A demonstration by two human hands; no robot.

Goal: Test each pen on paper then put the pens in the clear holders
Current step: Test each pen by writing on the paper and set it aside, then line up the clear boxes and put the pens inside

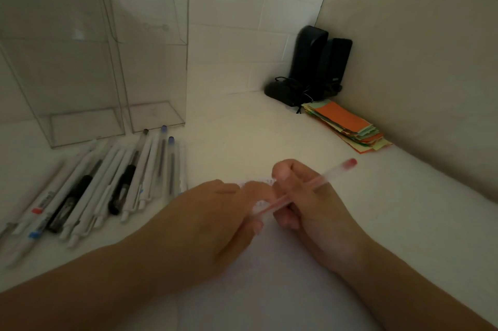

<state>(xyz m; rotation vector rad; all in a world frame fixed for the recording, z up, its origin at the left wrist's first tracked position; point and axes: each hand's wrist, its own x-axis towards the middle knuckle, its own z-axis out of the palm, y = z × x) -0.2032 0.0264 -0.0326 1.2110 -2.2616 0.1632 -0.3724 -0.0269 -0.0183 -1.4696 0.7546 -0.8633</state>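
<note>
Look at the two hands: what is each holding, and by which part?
The right hand grips the red-capped translucent pen around mid-barrel. The left hand touches its lower end; its exact hold is blurred.

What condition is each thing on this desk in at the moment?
red pen: gripped in right hand, tilted
left hand: fingers at the pen's lower end
clear holders: upright, no pens inside
other pens: lying in a row
coloured paper slips: stacked

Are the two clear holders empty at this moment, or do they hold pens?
Empty: both clear holders show bare floors, and the pens lie on the desk in front.
</note>
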